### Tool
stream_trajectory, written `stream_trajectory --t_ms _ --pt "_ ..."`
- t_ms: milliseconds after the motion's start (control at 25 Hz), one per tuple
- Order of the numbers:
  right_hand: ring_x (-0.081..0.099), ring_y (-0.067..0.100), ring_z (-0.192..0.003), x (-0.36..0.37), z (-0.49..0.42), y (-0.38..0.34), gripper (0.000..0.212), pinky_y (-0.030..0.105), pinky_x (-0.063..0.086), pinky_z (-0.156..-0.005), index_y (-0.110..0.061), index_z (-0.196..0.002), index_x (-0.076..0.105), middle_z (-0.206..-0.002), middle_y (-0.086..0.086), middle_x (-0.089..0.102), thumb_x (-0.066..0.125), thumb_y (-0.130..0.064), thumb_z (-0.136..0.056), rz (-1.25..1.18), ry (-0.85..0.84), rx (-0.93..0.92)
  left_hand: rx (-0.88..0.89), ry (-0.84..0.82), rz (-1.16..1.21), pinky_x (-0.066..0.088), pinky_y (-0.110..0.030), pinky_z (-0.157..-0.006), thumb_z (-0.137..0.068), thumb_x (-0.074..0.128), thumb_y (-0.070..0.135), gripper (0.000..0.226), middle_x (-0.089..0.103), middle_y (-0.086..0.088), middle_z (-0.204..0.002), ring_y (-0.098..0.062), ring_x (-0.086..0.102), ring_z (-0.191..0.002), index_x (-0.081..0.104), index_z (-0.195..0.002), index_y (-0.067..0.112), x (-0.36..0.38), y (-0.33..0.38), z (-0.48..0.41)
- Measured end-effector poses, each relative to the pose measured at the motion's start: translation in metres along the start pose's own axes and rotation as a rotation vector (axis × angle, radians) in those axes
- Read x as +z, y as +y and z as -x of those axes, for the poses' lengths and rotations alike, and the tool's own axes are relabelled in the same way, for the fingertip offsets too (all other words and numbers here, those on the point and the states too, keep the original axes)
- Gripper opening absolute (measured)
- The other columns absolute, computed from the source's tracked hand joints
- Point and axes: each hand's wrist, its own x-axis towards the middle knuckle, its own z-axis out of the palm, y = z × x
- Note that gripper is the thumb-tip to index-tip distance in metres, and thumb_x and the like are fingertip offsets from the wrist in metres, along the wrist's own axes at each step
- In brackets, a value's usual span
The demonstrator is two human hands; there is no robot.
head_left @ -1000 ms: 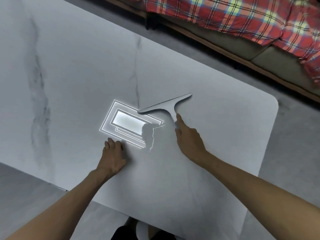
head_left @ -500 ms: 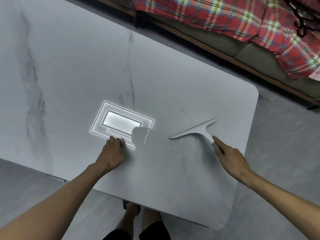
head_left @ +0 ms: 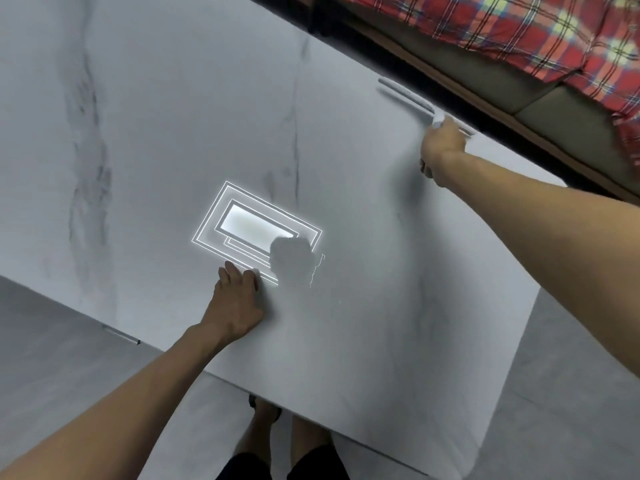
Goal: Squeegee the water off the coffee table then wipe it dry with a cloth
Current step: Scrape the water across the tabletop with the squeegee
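The grey marble-look coffee table [head_left: 173, 116] fills most of the view. My right hand [head_left: 441, 147] is stretched out to the table's far edge and is shut on the handle of a grey squeegee [head_left: 410, 97], whose blade lies blurred along that far edge. My left hand [head_left: 237, 299] rests flat on the tabletop near the front edge, fingers apart, holding nothing. A ceiling light's bright rectangular reflection [head_left: 256, 226] shines on the glossy surface just beyond my left hand. No cloth is in view.
A sofa with a red plaid blanket [head_left: 519, 26] runs along the far side, close to the table's far edge. Grey floor [head_left: 571, 375] lies to the right and front. My legs [head_left: 277, 445] stand at the table's front edge.
My right hand has carried the squeegee from the near right part of the table up to the far edge. The left hand has stayed in place.
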Motion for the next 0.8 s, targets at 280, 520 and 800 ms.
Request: stream_trajectory --t_ms 280,520,800 --pt "0.051 0.038 -0.115 0.055 0.051 0.029 0.051 0.041 0.044 -0.091 -0.027 -0.152 0.02 -0.134 0.01 0.054 0.029 -0.024 -0.101 0.44 -0.084 -0.382 -0.068 -0.055 0.118 0.03 -0.049 -0.111 -0.074 0.052 0.01 0.051 0.01 -0.036 -0.15 -0.051 0.012 -0.138 0.038 -0.123 0.005 0.0 0.005 -0.004" --pt "0.061 0.038 -0.092 0.041 0.125 0.122 0.048 0.037 0.039 -0.072 -0.04 -0.148 0.026 -0.101 0.012 0.068 0.035 -0.03 -0.102 0.637 -0.265 -0.635 -0.06 -0.067 0.105 0.029 -0.046 -0.112 -0.075 0.053 0.009 0.048 0.004 -0.033 -0.154 -0.047 0.005 -0.144 0.04 -0.121 0.004 -0.001 0.001 -0.001" --pt "0.058 0.018 -0.08 -0.041 0.158 0.233 0.046 0.034 0.048 -0.07 -0.059 -0.144 0.009 -0.099 -0.01 0.065 0.022 -0.041 -0.103 0.86 -0.331 -0.605 0.033 0.072 0.05 0.035 -0.034 -0.084 -0.071 0.052 0.001 0.033 0.036 -0.022 -0.13 -0.037 0.039 -0.111 0.047 -0.104 0.003 0.012 -0.003 0.019"
